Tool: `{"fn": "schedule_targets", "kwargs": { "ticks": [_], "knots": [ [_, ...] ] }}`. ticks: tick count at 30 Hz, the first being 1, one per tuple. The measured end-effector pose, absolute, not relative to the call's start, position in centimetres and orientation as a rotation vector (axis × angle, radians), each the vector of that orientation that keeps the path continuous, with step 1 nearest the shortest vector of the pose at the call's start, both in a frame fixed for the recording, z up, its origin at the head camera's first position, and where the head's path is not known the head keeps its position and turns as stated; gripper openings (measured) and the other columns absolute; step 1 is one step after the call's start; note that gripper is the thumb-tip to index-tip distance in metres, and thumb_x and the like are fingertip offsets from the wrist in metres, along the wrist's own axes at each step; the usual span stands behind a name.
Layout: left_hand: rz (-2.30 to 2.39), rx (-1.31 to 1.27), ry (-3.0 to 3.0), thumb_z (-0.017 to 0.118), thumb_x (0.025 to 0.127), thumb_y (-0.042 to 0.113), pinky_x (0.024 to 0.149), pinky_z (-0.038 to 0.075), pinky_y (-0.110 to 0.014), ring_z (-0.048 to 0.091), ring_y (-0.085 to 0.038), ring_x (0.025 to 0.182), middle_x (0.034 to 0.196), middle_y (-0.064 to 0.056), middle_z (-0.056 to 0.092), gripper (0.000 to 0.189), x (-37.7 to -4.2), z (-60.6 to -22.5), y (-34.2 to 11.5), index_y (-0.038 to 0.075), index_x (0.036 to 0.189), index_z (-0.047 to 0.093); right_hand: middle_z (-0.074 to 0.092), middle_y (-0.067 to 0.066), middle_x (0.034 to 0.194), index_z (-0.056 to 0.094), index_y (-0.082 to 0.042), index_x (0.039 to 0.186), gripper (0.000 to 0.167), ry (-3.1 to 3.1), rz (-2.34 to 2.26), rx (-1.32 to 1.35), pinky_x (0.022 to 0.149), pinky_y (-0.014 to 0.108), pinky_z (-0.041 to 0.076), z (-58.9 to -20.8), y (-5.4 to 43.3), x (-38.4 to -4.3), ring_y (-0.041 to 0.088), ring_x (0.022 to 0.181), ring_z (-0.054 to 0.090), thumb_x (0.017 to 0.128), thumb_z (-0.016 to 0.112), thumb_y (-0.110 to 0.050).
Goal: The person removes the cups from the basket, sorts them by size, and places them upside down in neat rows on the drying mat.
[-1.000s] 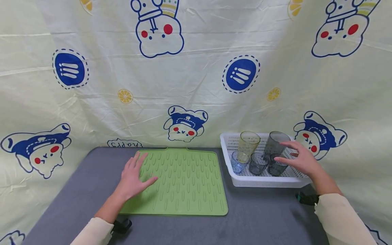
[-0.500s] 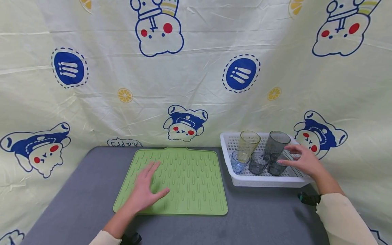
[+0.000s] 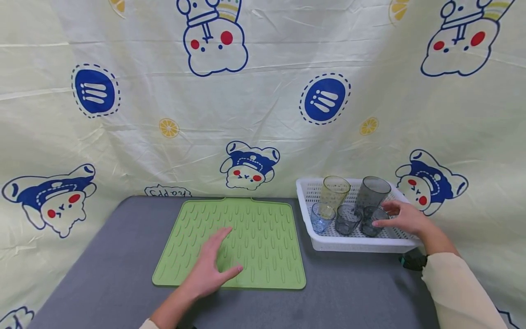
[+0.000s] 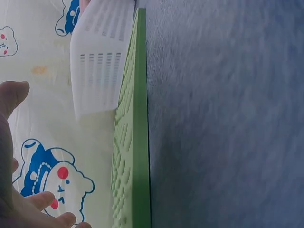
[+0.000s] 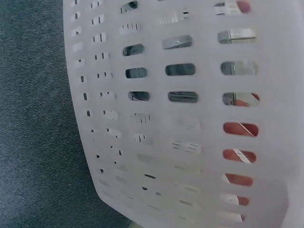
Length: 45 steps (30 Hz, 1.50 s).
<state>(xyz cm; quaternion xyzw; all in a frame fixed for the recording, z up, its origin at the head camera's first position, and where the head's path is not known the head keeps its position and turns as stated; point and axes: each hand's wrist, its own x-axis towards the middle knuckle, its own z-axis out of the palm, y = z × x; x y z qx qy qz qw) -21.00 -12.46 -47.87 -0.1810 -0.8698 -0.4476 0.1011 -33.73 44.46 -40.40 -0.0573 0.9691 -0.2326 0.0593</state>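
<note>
In the head view my right hand [image 3: 404, 218] is at a small dark grey glass [image 3: 370, 227] at the front right of a white basket [image 3: 349, 245]. The thumb lies across the glass's near side and the curled fingers reach its far right side. My left hand [image 3: 209, 267] hovers over the lower part of a green ridged mat [image 3: 263, 246], fingers spread, holding nothing. Thumb and fingertips [image 4: 45, 200] of the left hand show at the edge of the left wrist view. In the right wrist view the basket wall [image 5: 156, 109] mostly hides the right hand.
Also upright in the basket are a small blue glass [image 3: 321, 221], another small grey glass [image 3: 346, 224], a tall yellowish glass [image 3: 334, 192] and a tall grey glass [image 3: 373, 192]. A printed curtain [image 3: 263, 105] hangs behind the grey table [image 3: 328, 292].
My left hand has moved right and toward me over the mat. My right hand has lowered and its fingers have drawn in around the small dark grey glass.
</note>
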Motion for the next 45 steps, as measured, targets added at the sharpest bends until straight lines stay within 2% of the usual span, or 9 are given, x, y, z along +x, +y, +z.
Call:
{"fn": "schedule_targets", "kwargs": {
  "ticks": [10, 16, 26, 31, 38, 45],
  "knots": [
    [-1.508, -0.529, -2.574, 0.082, 0.085, 0.036, 0.12, 0.029, -0.063, 0.028, -0.029, 0.155, 0.167, 0.0, 0.031, 0.092, -20.3, -47.6, -11.3, 0.042, 0.159, 0.027, 0.045, 0.038, 0.147, 0.04, 0.011, 0.148, 0.096, 2.9, -0.667, -0.194, 0.104, 0.069, 0.045, -40.7, 44.7, -34.5, 0.056, 0.131, 0.046, 0.086, 0.08, -0.051],
    [-1.69, -0.566, -2.528, 0.082, 0.087, 0.027, 0.12, 0.036, -0.058, 0.036, -0.032, 0.15, 0.165, 0.005, 0.033, 0.089, -20.3, -47.8, -10.6, 0.044, 0.157, 0.029, 0.045, 0.04, 0.146, 0.039, 0.014, 0.147, 0.099, 2.89, -0.669, -0.201, 0.105, 0.069, 0.045, -41.2, 44.8, -34.9, 0.057, 0.131, 0.047, 0.084, 0.081, -0.05],
    [-1.833, -0.586, -2.479, 0.081, 0.089, 0.022, 0.12, 0.037, -0.054, 0.039, -0.033, 0.148, 0.165, 0.006, 0.033, 0.087, -20.4, -48.2, -9.7, 0.045, 0.156, 0.031, 0.048, 0.04, 0.143, 0.042, 0.015, 0.144, 0.094, 2.846, -0.713, -0.2, 0.106, 0.069, 0.043, -41.4, 44.7, -35.0, 0.057, 0.129, 0.048, 0.084, 0.084, -0.043],
    [-1.856, -0.615, -2.465, 0.079, 0.09, 0.019, 0.121, 0.036, -0.054, 0.037, -0.033, 0.15, 0.166, 0.005, 0.031, 0.088, -20.5, -48.1, -9.5, 0.044, 0.158, 0.029, 0.049, 0.039, 0.142, 0.039, 0.016, 0.145, 0.094, 2.809, -0.746, -0.213, 0.105, 0.069, 0.044, -41.5, 44.7, -35.2, 0.057, 0.129, 0.049, 0.084, 0.084, -0.039],
    [-1.87, -0.645, -2.423, 0.078, 0.092, 0.019, 0.119, 0.038, -0.055, 0.038, -0.038, 0.148, 0.166, -0.001, 0.033, 0.084, -21.0, -48.1, -9.2, 0.035, 0.159, 0.03, 0.051, 0.038, 0.141, 0.04, 0.016, 0.145, 0.09, 2.81, -0.734, -0.228, 0.102, 0.068, 0.046, -41.5, 44.9, -35.3, 0.056, 0.126, 0.052, 0.086, 0.083, -0.036],
    [-1.973, -0.659, -2.361, 0.077, 0.092, 0.015, 0.119, 0.039, -0.053, 0.04, -0.04, 0.147, 0.163, 0.0, 0.036, 0.079, -21.7, -47.8, -9.0, 0.032, 0.157, 0.034, 0.053, 0.036, 0.141, 0.043, 0.013, 0.145, 0.087, 2.836, -0.726, -0.228, 0.101, 0.067, 0.048, -41.2, 45.0, -34.9, 0.053, 0.126, 0.052, 0.087, 0.081, -0.04]
  ]
}}
